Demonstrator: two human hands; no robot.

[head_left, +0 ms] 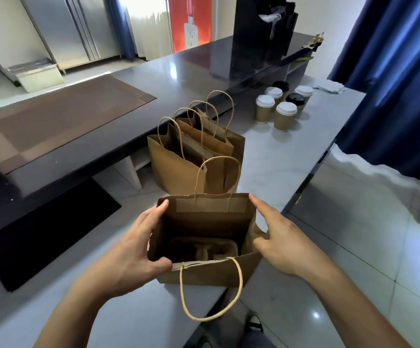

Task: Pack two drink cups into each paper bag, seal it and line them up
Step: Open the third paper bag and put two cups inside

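Bag [205,222] mouth spread | left hand [133,249] fingers grip left wall, right hand [283,243] fingers pinch right wall | we keep it square, tray [201,248] flat, before fetching far cups [285,114].

The room was bright. Strong daylight came in through a window [141,18] at the top, and that spot was so white that nothing showed in it. The shiny counter [261,151] threw back pale patches of that light. The floor tiles [329,292] had small white glints too. It was dark inside the open paper bag [203,237], so the cup tray [201,248] at its bottom looked dim and fuzzy. The bags behind [193,156] had dark insides as well. The blue curtain [392,71] on the right looked soft and a bit smeared. Straight lines bent near the edges, like the counter's edge. The whole picture was a little blurry.
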